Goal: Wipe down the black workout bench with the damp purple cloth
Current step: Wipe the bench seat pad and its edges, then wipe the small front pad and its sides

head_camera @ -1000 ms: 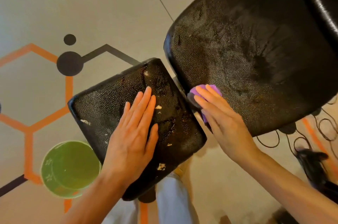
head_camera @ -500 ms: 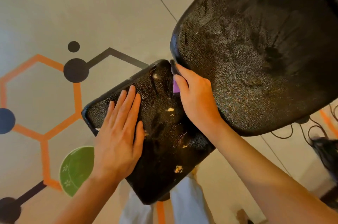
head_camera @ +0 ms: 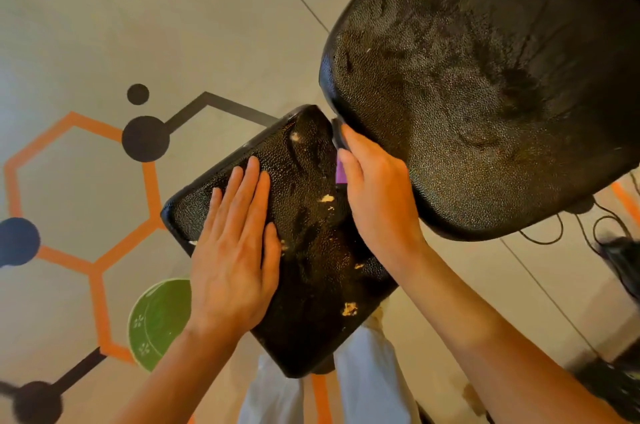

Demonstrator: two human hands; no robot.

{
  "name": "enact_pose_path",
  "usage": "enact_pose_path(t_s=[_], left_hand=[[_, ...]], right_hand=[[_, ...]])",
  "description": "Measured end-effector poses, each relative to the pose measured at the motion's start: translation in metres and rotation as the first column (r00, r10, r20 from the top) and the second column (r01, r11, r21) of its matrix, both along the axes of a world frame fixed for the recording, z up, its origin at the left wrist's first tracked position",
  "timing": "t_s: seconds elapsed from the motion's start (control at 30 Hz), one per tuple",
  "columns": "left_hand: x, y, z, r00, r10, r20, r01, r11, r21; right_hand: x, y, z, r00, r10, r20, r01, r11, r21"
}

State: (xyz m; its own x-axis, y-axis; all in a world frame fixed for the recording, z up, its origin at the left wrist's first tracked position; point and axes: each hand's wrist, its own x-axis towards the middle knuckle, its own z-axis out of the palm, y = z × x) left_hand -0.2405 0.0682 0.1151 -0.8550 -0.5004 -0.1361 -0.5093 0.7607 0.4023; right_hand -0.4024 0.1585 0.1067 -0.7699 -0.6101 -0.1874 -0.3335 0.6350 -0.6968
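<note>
Your right hand (head_camera: 377, 195) is in the middle of the frame, tucked into the gap between the two black pads of the workout bench. Its fingers curl around the purple cloth (head_camera: 340, 173). You can only see a small purple strip of the cloth beside your fingers; the rest is hidden under your hand. The cloth sits right at the edge where the seat pad (head_camera: 311, 250) meets the big back pad (head_camera: 485, 77).

Your left hand (head_camera: 235, 250) lies flat on the seat pad, in the lower middle of the frame. Its fingers are straight and close together, and it holds nothing.

The seat pad is bumpy black leather. It has small worn spots where pale stuff shows through. The back pad fills the upper right of the frame, and it looks shiny and streaky.

The floor (head_camera: 156, 8) is pale grey. It has orange six-sided shapes (head_camera: 150, 195) painted on it, with dark lines and dark dots (head_camera: 145, 139). At the right edge, thin black cords (head_camera: 588, 226) lie in loops on the floor.

A green bucket (head_camera: 159, 323) stands on the floor in the lower left, partly hidden behind your left hand and wrist. You cannot tell what is in it.
</note>
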Motion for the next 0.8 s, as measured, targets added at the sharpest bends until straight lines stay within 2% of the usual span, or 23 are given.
enact_pose_path(t_s=[0.1, 0.17, 0.3, 0.4, 0.63, 0.8], left_hand=[[0.001, 0.0, 0.0, 1.0, -0.009, -0.007, 0.008, 1.0, -0.011], [0.002, 0.0, -0.001, 1.0, -0.007, -0.011, 0.007, 1.0, -0.02], [0.002, 0.001, -0.002, 1.0, -0.012, 0.01, 0.012, 0.999, -0.038], [0.002, 0.001, -0.003, 1.0, -0.023, 0.013, 0.023, 0.998, -0.063], [0.004, 0.0, -0.003, 1.0, -0.028, -0.007, 0.028, 0.999, -0.034], [0.005, -0.005, 0.006, 0.998, -0.041, -0.039, 0.043, 0.996, 0.075]], right_hand=[[0.021, 0.081, 0.018, 0.998, -0.04, 0.042, 0.036, 0.995, 0.091], [0.028, 0.105, 0.024, 0.997, -0.073, 0.037, 0.068, 0.989, 0.132], [0.011, 0.052, 0.008, 0.998, -0.02, -0.06, 0.029, 0.987, 0.156], [0.007, 0.015, -0.004, 0.995, -0.031, -0.091, 0.037, 0.998, 0.059], [0.042, 0.1, 0.036, 0.993, -0.087, -0.078, 0.099, 0.981, 0.167], [0.042, 0.075, 0.032, 0.978, -0.193, -0.081, 0.202, 0.972, 0.121]])
